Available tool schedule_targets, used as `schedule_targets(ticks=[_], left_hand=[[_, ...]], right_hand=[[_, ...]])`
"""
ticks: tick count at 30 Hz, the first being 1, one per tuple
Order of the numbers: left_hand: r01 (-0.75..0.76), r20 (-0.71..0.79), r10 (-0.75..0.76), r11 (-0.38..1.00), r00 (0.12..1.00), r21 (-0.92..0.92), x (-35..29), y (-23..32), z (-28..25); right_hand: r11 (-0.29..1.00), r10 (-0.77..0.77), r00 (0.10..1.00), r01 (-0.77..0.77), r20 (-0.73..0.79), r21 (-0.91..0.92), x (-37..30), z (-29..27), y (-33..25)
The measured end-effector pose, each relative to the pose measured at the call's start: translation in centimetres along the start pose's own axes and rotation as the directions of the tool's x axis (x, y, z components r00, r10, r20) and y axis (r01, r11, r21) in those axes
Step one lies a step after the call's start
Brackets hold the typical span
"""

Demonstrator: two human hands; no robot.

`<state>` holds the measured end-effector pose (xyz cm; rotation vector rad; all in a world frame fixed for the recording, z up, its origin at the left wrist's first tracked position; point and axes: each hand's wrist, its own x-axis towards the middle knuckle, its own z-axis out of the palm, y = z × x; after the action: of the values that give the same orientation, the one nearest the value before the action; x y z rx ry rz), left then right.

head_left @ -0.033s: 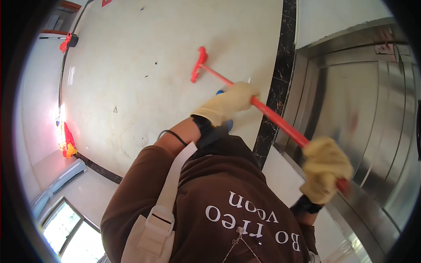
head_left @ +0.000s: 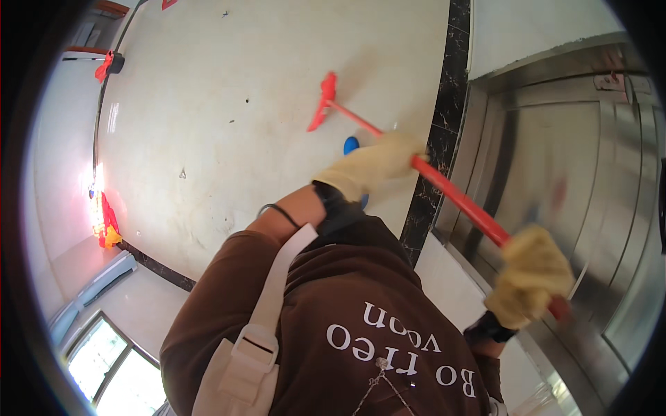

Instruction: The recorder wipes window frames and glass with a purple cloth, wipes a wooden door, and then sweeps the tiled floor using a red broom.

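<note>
A red broom [head_left: 466, 206] slants across the view, its long handle running from the lower right to the head at the upper middle. The narrow red broom head [head_left: 324, 102] is at the pale tiled floor [head_left: 208, 132]; whether it touches is unclear. My left hand [head_left: 388, 158], in a cream glove, wraps round the handle partway down. My right hand [head_left: 533, 276], in a matching, slightly blurred glove, closes round the handle near its top end, which sticks out past the fist. Dark cuffs cover both wrists.
Small dark bits of litter [head_left: 183, 173] dot the floor. A metal elevator door [head_left: 555, 180] stands at the right, beyond a black marbled border [head_left: 438, 142]. Blue shoe tips [head_left: 351, 145] show beneath my left arm. Red and yellow cloth-like things [head_left: 107, 222] lie by the left wall.
Both hands have shifted to the right along with the broom handle. The broom head has moved slightly right, and more of a blue shoe tip shows.
</note>
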<state>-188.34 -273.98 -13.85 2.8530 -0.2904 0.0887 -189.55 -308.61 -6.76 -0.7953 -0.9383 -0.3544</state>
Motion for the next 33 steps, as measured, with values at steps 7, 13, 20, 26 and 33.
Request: schedule_targets(ticks=[7,13,20,26,33], left_hand=[[-0.28,-0.09,0.266,0.93,0.96,-0.237,11.0,2.4,7.6],[-0.022,0.169,0.038,0.995,0.985,-0.095,7.7,-5.3,6.0],[0.136,-0.101,-0.128,0.988,0.987,0.076,3.9,-4.9,-4.1],[-0.155,-0.157,0.135,0.981,0.978,-0.121,1.6,0.1,-15.1],[-0.168,-0.131,0.128,0.914,0.983,-0.368,2.3,-6.6,-13.8]], right_hand=[[0.973,-0.122,0.97,0.158,0.21,-0.167,5.6,-2.8,0.3],[0.987,0.126,0.973,-0.142,0.194,0.072,3.3,-3.4,6.9],[0.98,0.152,0.988,-0.155,0.033,0.122,7.7,0.5,7.2],[0.971,-0.207,0.894,0.139,0.398,0.194,19.1,11.7,-2.8],[0.999,0.054,0.842,-0.044,0.536,-0.032,22.6,18.1,0.7]])
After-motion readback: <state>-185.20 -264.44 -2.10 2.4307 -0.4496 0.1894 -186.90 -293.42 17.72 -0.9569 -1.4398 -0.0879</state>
